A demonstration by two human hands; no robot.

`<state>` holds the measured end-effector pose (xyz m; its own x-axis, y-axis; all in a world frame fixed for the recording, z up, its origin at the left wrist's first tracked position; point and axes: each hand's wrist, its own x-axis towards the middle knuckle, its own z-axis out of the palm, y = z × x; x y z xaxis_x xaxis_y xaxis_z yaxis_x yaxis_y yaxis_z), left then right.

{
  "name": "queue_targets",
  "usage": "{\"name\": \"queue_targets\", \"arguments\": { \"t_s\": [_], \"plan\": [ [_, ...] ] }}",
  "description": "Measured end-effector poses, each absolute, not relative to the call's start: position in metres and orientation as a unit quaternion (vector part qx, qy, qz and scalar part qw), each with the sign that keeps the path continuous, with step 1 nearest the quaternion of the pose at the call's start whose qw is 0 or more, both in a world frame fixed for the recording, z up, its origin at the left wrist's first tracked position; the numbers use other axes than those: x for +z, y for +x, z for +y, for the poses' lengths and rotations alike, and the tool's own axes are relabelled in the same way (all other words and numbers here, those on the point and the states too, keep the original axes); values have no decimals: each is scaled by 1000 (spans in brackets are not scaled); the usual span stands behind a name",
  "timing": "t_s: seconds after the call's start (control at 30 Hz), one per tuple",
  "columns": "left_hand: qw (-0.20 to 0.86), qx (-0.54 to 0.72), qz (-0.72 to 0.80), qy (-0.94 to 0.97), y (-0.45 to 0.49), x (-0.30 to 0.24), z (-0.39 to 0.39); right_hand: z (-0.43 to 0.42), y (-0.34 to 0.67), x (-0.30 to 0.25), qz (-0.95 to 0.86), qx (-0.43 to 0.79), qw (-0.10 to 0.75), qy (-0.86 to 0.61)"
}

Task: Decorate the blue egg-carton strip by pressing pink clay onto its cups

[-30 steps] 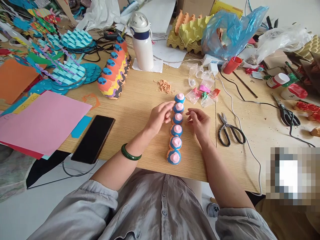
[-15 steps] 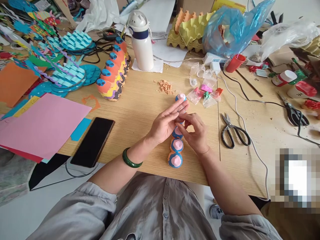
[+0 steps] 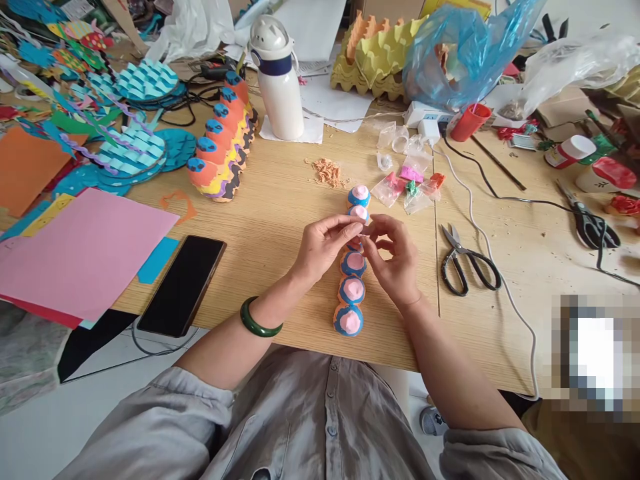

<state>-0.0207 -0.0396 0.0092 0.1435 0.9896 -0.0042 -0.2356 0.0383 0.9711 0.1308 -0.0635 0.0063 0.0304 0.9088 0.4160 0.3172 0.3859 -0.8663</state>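
A strip of egg carton cups [image 3: 349, 321], painted blue and orange and topped with pink blobs, lies lengthwise on the table in front of me. Over its middle, my left hand [image 3: 324, 248] is closed in a pinch, thumb against fingers. My right hand [image 3: 399, 261] is pinched too, its fingertips nearly meeting those of the left. Whatever sits between the fingertips is too small to make out. Beyond the strip's far end are small clear bags [image 3: 387, 190] with pink, green and red bits. Orange shavings [image 3: 327, 172] lie to the left of them.
Black-handled scissors [image 3: 467, 261] rest at right beside a white cable [image 3: 473, 207]. A phone [image 3: 183, 287] and pink paper [image 3: 95, 250] lie at left. Farther back stand a painted carton caterpillar [image 3: 220, 150], a white bottle [image 3: 280, 87], egg trays [image 3: 373, 60] and a blue plastic bag [image 3: 465, 57].
My left hand's flat, outstretched fingers have curled into a pinch and moved off the strip's far end, uncovering the far cups. My right hand stays pinched nearby.
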Motion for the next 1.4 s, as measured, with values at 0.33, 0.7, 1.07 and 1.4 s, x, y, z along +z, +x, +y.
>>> {"name": "queue_targets", "arguments": {
  "t_s": [0.33,0.7,1.07,1.4],
  "plan": [
    [622,502,372,472,-21,14,-42,-64,133,9,-624,298,549,-469],
    [591,502,399,489,-22,14,-41,-61,134,5,-633,298,545,-463],
    [587,495,406,496,-21,13,-41,-61,135,9,-666,276,520,-458],
    [592,508,391,489,-20,9,-39,-60,135,4,-664,289,534,-437]
  ]
}}
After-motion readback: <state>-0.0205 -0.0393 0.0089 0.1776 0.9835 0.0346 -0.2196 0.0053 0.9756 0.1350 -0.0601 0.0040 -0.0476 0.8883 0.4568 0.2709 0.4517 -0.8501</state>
